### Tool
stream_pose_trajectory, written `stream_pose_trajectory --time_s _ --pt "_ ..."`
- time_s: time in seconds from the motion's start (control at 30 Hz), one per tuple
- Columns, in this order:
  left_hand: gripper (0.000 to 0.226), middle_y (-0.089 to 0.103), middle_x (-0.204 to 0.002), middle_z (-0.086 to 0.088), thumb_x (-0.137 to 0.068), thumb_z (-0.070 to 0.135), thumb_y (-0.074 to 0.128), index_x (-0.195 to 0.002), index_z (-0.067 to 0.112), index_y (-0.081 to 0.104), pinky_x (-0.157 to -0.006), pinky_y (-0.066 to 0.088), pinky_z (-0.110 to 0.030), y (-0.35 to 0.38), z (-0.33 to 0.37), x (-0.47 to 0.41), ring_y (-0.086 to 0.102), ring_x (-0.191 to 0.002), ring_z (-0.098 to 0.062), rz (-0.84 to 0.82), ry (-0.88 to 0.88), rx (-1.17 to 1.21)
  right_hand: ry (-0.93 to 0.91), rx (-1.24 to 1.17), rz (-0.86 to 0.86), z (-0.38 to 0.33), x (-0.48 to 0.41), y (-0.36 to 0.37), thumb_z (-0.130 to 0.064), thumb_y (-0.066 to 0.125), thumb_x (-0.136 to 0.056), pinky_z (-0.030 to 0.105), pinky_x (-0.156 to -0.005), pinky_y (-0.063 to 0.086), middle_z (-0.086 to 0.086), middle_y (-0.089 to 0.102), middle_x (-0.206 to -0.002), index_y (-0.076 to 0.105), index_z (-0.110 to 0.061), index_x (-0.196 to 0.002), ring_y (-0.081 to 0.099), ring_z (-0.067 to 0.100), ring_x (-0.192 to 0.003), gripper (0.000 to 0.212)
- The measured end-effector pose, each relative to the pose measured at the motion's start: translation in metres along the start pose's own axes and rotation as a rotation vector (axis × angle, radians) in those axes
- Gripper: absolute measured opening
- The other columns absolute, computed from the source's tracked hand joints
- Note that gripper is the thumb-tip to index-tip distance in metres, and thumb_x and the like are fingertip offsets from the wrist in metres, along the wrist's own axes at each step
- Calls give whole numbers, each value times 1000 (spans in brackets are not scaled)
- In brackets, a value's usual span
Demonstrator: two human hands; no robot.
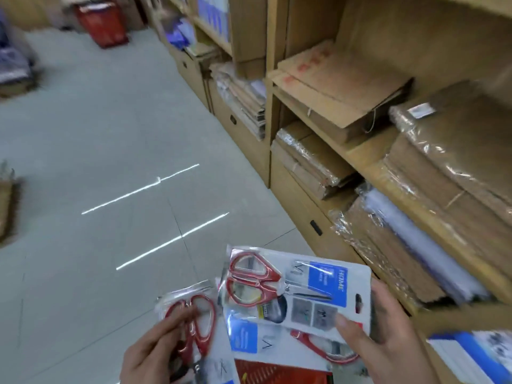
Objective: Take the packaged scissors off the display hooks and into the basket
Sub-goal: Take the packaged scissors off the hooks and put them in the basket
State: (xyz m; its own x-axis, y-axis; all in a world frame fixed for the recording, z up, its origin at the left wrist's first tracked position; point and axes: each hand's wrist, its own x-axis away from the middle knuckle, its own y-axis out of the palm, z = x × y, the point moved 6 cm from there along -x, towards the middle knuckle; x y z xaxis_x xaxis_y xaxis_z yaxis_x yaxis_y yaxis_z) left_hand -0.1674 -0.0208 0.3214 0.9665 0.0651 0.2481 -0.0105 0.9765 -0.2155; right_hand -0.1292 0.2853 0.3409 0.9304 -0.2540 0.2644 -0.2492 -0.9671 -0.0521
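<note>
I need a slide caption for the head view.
Left hand and right hand each hold packaged scissors above a red basket, beside cardboard-stocked shelves.

Grey tiled floor [110, 139] — cardboard shelving [357, 151]

A shop — wooden shelves [368, 151] stacked with wrapped paper stock [457, 151].

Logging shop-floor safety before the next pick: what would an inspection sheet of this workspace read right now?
Surface: pale grey tiled floor, light streaks.
Job's things: clear-wrapped red-handled scissors, namely left pack, top pack and lower pack; red plastic basket beneath.
Clutter: nothing seen.
Grips: left hand holds left pack; right hand holds top pack by its hang-hole end.
Cables: nothing seen.
Surroundings: wooden shelves, wrapped cardboard stacks, blurred red container.
</note>
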Motion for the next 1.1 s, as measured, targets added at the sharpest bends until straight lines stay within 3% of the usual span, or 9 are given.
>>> stream_pose_trajectory --time_s 0.07,0.2,0.3,0.43,0.53,0.73,0.87,1.0,1.1 --pt "32 75 -105 16 -85 7 72 -83 39 79 -77 53 -9 0 32 5 66 -95 5 -104 186 -182 -42 -5 89 -25 18 -16 -73 84 -38 25 -74 59 -1 76 -103 65 -45 -111 72 16 -95 80" --pt "50 71 -97 15 -78 6 83 -104 48 73 -78 45 0 5 59 18 59 -93 16 -100 118 -247 -149 -136 287 -72 63 -46 -54 88 -47 13 -70 54 0 78 -97 72 -32 -105 72 6 -83 65" --pt "25 72 -90 18 -89 21 72 -91 45 78 -82 55 -16 12 99 38 67 -85 4 -8 216 -167 -172 -203 423 -94 106 -56 -42 87 -54 11 -66 53 3 78 -90 70 -24 -106 70 6 -74 58" --pt "39 63 -52 -1 -85 35 71 -51 17 72 -45 39 -6 57 148 72 52 -41 1 -221 47 -1 -223 -256 510 -118 153 -43 -6 84 -65 5 -58 46 0 74 -70 67 -24 -98 63 3 -57 41" --pt "36 58 -43 2 -79 25 82 -52 8 66 -39 35 -8 92 179 106 47 -35 0 -347 16 68 -202 -273 599 -122 189 -41 29 67 -69 6 -53 44 -4 69 -60 65 -18 -90 59 2 -49 51" --pt "27 76 -75 -11 -52 35 80 -74 19 79 -67 51 -34 134 216 166 69 -68 -25 -550 0 157 -70 -271 596 -132 254 -65 15 83 -61 14 -52 51 1 74 -73 70 -21 -95 66 9 -59 51" --pt "37 77 -82 -13 -58 32 79 -86 7 76 -65 59 -37 156 237 206 74 -77 -33 -660 64 127 -121 -69 583 -141 303 -120 -56 91 -39 20 -78 55 -21 70 -101 65 -54 -97 66 -2 -96 64" --pt "19 78 -84 -8 -71 18 76 -87 8 76 -56 56 -24 195 259 268 75 -73 -20 -867 149 104 -64 96 335 -152 338 -165 -47 83 -70 30 -96 49 -32 63 -120 51 -61 -123 60 -5 -114 64" --pt "18 78 -87 0 -72 30 73 -87 21 78 -69 60 -34 230 266 325 76 -81 -19 -941 231 105 -32 -8 303 -150 368 -187 -21 83 -77 22 -84 53 -21 70 -116 55 -50 -124 67 3 -107 61"
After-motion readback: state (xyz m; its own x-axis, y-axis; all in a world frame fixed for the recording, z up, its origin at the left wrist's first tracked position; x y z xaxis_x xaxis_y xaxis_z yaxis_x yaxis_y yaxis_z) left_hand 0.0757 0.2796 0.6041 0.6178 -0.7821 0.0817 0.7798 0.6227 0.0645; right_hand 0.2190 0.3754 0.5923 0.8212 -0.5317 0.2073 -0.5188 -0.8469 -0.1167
